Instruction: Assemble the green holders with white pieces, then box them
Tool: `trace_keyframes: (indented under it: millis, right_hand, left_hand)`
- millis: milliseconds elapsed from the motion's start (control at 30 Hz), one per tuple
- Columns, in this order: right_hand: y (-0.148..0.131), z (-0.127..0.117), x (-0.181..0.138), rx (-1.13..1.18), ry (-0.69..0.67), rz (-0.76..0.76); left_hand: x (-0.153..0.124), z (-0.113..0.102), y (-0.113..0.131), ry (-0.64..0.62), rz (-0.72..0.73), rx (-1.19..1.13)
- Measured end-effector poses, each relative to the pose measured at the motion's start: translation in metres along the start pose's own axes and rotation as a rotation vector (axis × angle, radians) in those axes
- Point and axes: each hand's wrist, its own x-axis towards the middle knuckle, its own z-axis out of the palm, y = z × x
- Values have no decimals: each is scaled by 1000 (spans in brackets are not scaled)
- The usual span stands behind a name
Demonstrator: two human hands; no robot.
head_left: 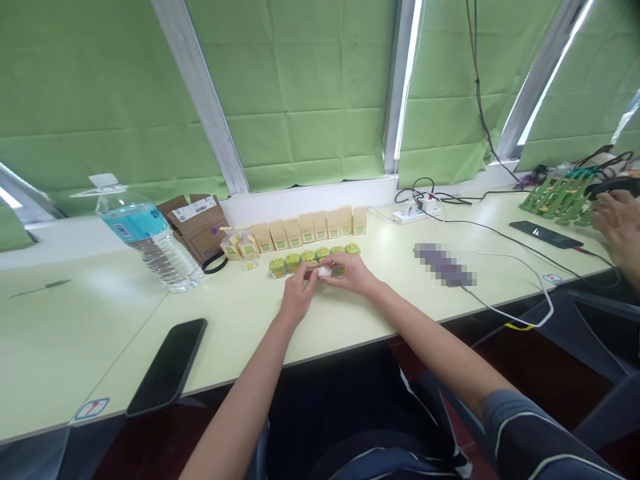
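Note:
Between the fingertips of my left hand and my right hand is a small white object; its exact kind is too small to make out. Both hands are closed on it just above the table. Right behind them stands a row of small clear jars with green lids, partly covered by my fingers. Farther back runs a row of small cream cardboard boxes. Two boxes at the left end have raised flaps, and a small clear piece with yellow lies in front of them.
A large water bottle, brown carton and black phone are on the left. Rightward lie a power strip, a pixelated item with a white cable, and another phone. Another person's hand is beside green bamboo-like pieces.

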Motion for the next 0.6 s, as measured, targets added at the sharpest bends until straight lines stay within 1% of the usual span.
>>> trace_keyframes:
  millis: [267,600]
  right_hand:
    - [4,6,-1,-24,73,-63]
    - [4,8,-1,-34,89,-45]
  left_hand:
    - [-1,1,3,-11,-43,34]
    - [-1,3,4,-15,-54,43]
